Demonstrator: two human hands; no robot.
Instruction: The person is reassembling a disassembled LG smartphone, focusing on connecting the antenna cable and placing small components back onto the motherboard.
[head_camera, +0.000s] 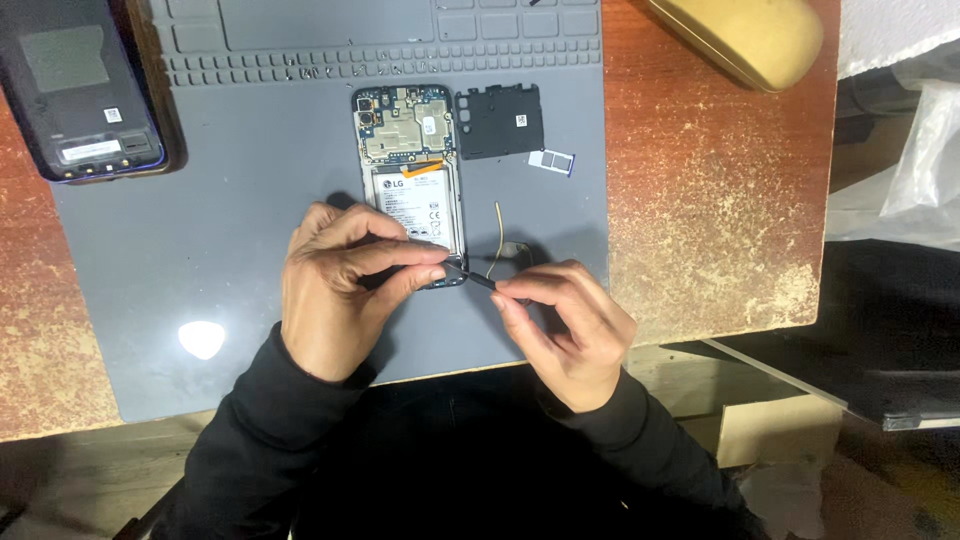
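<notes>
An opened phone (410, 170) lies back-up on a grey work mat (200, 230), its circuit board and white battery bare. My left hand (340, 285) rests on the phone's lower end, fingers curled over its bottom edge. My right hand (560, 325) pinches a thin black tool (478, 279) whose tip meets the phone's bottom right corner. A thin yellow cable (499, 235) lies on the mat just right of the phone.
A black inner cover plate (498, 120) and a small card tray (551, 160) lie right of the phone. A dark back cover (75, 85) sits at the top left. A tan rounded object (745, 35) rests on the worn red table (710, 200); plastic bags lie beyond its right edge.
</notes>
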